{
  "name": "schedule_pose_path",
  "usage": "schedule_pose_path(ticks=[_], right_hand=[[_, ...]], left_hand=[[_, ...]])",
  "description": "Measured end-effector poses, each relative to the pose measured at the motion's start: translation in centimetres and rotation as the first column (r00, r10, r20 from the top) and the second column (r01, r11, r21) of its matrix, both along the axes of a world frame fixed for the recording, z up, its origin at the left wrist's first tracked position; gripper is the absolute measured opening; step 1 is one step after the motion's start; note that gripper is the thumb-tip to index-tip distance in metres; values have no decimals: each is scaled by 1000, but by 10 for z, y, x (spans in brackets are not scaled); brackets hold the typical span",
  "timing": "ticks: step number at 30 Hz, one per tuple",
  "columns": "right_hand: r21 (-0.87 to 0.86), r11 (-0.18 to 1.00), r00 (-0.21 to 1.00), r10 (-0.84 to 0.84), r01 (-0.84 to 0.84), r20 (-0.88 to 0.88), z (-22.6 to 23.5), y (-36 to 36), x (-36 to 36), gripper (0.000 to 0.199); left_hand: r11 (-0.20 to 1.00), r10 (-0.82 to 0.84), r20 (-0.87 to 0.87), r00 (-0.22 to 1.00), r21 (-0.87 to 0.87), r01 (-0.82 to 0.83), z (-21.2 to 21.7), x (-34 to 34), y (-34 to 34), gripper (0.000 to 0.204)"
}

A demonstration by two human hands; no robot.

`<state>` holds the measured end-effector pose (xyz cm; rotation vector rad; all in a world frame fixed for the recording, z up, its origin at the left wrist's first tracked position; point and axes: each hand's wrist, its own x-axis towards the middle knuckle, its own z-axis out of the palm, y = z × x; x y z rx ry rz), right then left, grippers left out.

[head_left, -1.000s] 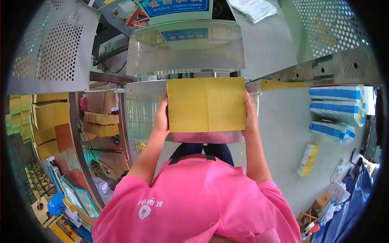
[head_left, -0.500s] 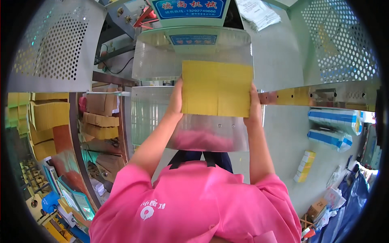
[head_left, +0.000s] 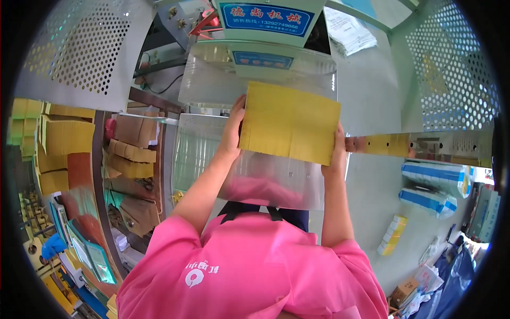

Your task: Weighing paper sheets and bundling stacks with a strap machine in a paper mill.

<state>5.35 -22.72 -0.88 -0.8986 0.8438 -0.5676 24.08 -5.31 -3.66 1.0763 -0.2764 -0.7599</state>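
Observation:
A flat yellow cardboard rectangle [head_left: 289, 122] with faint crease lines is held level between my hands; its thickness does not show from above, so one sheet or a stack I cannot tell. My left hand [head_left: 231, 132] grips its left edge, some fingers hidden behind it. At the opposite edge my right hand [head_left: 336, 151] closes on the lower right corner. Below the cardboard lies a shiny metal machine table [head_left: 204, 159], split by a gap across its middle. Whether the cardboard touches the metal is unclear.
Perforated metal guards [head_left: 90, 58] flank the machine, with a metal bar [head_left: 446, 148] on the right. At left a rack [head_left: 98, 175] holds cardboard stacks. Blue-and-white wrapped packs [head_left: 427, 201] and a small yellow-white stack [head_left: 392, 235] are on the floor at right. A blue sign [head_left: 265, 18] tops the machine.
My view has turned slightly, so the machine and cardboard appear rotated clockwise, the cardboard's right side lower in the picture. Both hands keep their hold on its edges.

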Motion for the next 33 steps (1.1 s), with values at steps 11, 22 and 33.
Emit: schedule_pose_path(ticks=[11, 22, 33], right_hand=[[46, 998, 994, 48, -53, 96, -23, -14, -4, 52], [-5, 999, 991, 44, -43, 129, -20, -12, -7, 55], [161, 987, 994, 4, -22, 112, -40, -20, -11, 41]], left_hand=[[996, -40, -209, 977, 74, 57, 7, -23, -5, 60], [996, -23, -134, 991, 88, 35, -4, -35, -10, 45], [988, -71, -44, 997, 131, 76, 5, -35, -21, 46]])
